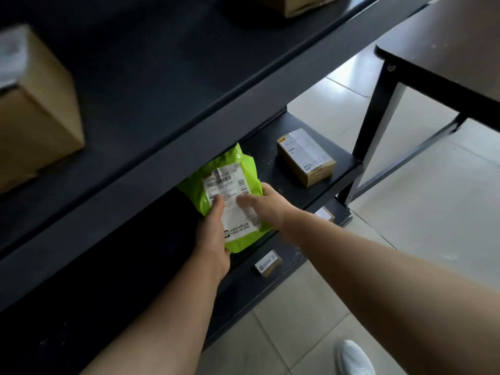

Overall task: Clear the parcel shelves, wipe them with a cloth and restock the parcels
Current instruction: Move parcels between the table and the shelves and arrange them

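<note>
Green mailer in the fingers: one green mailer [230,182] with a white printed label, held by both hands at the front edge of the middle shelf [270,158]; its top end reaches in under the upper shelf [162,77], its lower end sticks out past the board; whether it rests on the board cannot be told
Left hand: the left hand [213,239] grips the mailer's lower left side, thumb laid on the label, the other fingers behind the mailer and out of sight
Right hand: the right hand [259,204] is blurred; its thumb lies across the label and its fingers [266,189] curl round the mailer's right edge
Hands, count: two, bare-armed, both closed on the same mailer
Middle shelf: one small box [305,156] of cardboard with a label on top, well to the right of the mailer, near the shelf's right end
Lower shelf: on the lower shelf [257,293], two cardboard boxes: a labelled box [267,263] below the mailer, and a half-hidden box [324,213] peeping out under the middle board
Upper shelf: two cardboard boxes, a large box [35,117] at the left and a far box [297,4] cut off by the top edge
Counts: three dark shelves, five boxes, one mailer
Worktop: one dark worktop [446,36] on a black frame, right of the shelving
Floor: pale tiled floor [405,239]; one white shoe [351,355] at the bottom edge
</note>
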